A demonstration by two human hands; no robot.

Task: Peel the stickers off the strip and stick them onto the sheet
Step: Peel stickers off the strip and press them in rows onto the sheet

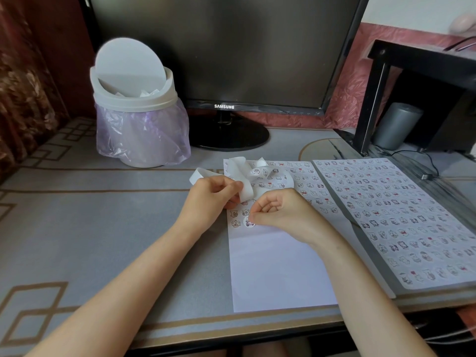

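Pinching one strip (244, 181) in the curled left hand (213, 195), the closed right hand (278, 211) presses one sticker (249, 223) onto one of two sheets (278, 266).

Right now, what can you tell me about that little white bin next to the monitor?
The small desktop trash bin looks like white plastic, round, with a swing lid tipped up so the mouth is open. White paper scraps show inside. A thin, translucent purple bag liner is held under the rim and drapes loosely down the outside. It stands upright on the desk, left of the monitor's stand. Neither hand touches it.
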